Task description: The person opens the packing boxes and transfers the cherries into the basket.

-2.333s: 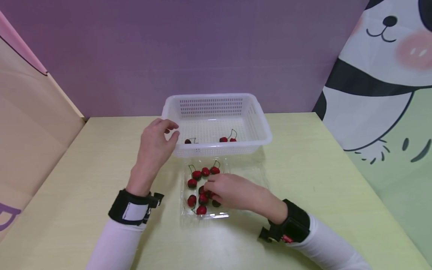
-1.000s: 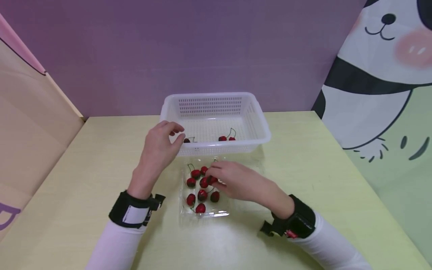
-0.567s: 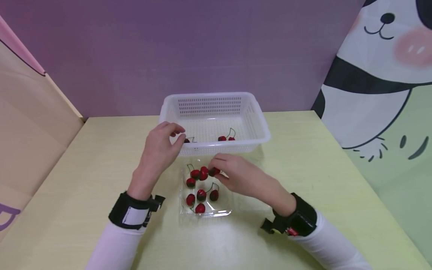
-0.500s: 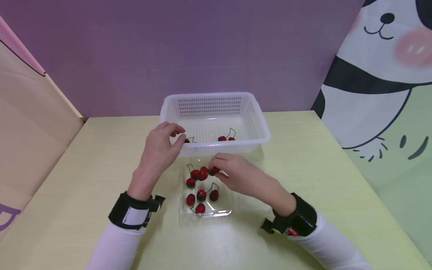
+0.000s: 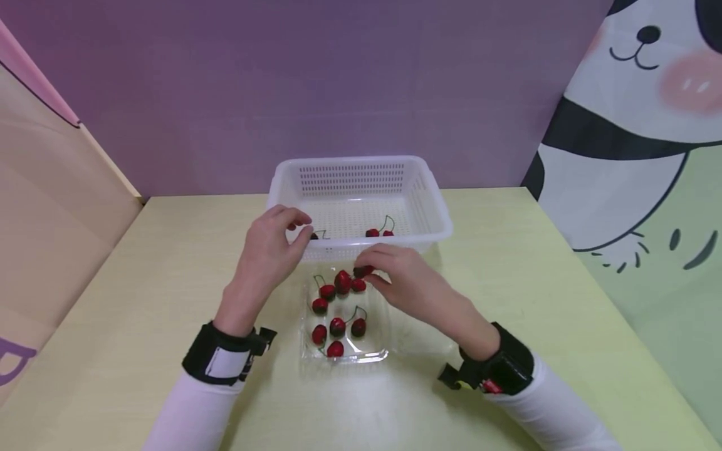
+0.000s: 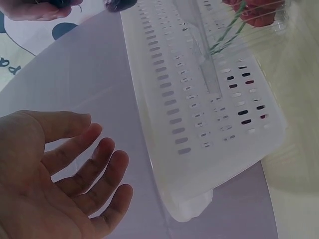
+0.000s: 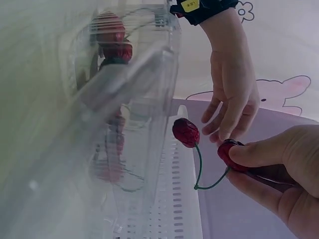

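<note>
My right hand pinches a dark red cherry between thumb and fingers, above the far end of a clear plastic box. A green stem joins it to a second cherry, which hangs free in the right wrist view. Several more red cherries lie in the box, some with stems. My left hand holds nothing; its fingers are loosely bent beside the near left corner of a white perforated basket. Inside that basket are a few cherries, partly hidden by the front wall.
The basket stands behind the box, near the table's far edge. A purple backdrop rises right behind the table. Clear plastic, like an opened lid, lies flat to the right of the box. A panda print covers the right side panel.
My right hand has moved from the middle of the box away from me toward the basket, lifting the cherry pair. My left hand shifted slightly right and then stayed nearly still.
</note>
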`<state>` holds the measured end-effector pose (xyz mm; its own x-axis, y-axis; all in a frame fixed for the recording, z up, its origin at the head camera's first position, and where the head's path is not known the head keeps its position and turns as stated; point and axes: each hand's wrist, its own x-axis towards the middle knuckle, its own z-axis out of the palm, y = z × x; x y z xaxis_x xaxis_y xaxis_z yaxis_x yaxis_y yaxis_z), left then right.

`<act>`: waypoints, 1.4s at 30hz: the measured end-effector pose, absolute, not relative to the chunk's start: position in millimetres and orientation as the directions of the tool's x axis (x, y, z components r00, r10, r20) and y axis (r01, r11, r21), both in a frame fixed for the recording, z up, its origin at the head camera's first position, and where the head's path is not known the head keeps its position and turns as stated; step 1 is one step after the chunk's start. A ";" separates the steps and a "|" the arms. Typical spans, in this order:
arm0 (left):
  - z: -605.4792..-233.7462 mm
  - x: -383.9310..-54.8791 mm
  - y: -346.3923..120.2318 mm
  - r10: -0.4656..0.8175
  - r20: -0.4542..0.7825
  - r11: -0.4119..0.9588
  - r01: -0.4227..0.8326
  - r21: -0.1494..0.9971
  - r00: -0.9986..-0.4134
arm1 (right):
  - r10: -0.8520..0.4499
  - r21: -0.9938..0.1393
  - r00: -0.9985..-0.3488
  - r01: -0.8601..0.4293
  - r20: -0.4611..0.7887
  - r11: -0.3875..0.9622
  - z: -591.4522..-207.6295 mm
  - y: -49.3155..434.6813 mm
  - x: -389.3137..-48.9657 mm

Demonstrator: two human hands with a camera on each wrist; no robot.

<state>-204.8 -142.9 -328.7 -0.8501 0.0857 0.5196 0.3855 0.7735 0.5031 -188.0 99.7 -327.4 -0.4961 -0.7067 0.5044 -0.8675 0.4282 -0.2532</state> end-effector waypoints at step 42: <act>-320.0 -174.0 -122.6 0.423 0.437 0.717 0.588 0.374 -0.794 | -0.318 -0.368 -0.682 -0.661 0.659 0.654 -318.0 147.5 -227.0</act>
<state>-174.0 -122.6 -320.0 -0.7938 0.4225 0.4375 0.5880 0.7171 0.3743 -227.0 147.5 -318.0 -0.6817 -0.3179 0.6589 -0.6608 0.6541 -0.3681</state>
